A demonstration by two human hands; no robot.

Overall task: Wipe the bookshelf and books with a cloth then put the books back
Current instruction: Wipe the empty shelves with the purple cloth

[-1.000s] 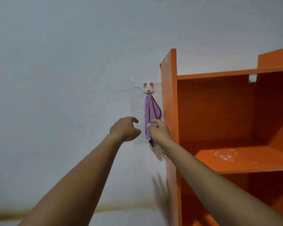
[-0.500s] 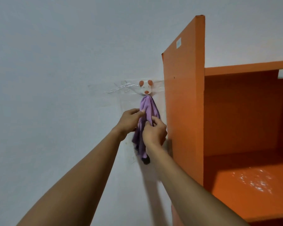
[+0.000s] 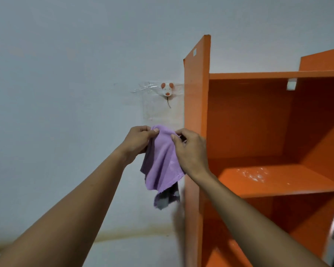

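One view only, worn on my head: it faces forward, near the white wall, orange bookshelf at right.

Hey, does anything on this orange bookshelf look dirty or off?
Yes, whitish specks and smears lie on the middle board of the orange bookshelf, toward its back, like dust or residue. Nothing else stands out.

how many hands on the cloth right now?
2. The left hand pinches the purple cloth at its upper left; the right hand pinches its upper right, beside the orange bookshelf side panel. Neither is hidden.
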